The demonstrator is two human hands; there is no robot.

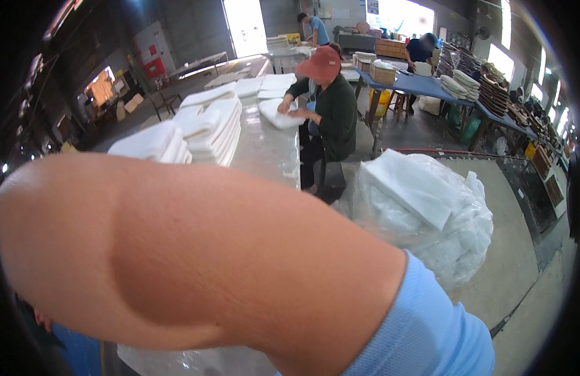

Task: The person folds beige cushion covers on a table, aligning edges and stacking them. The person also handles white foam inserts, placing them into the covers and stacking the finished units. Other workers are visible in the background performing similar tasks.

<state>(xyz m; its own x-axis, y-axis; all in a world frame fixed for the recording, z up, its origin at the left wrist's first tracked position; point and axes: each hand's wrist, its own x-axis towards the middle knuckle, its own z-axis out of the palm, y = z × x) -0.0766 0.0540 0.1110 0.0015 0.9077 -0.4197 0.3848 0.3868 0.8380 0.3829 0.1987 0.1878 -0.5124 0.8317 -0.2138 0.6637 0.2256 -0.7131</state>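
My raised, bare arm (240,250) fills the lower half of the picture. A light blue sleeve (421,332) covers its upper part at the lower right. Neither of my hands shows, so what they hold or touch is hidden. Beyond the arm, folded white padding sheets (208,128) lie stacked on a long pale table (265,150). Part of a whitish surface (189,362) shows beneath the arm at the lower edge. A small reddish shape (43,321) at the lower left is too dim to make out.
A person in a red cap (321,66) sits across, both hands on a white sheet (279,114). Plastic-wrapped white padding (428,207) stands on the floor at right. Behind, two people work near a blue table (415,83) with stacked pieces and a cardboard box (382,74).
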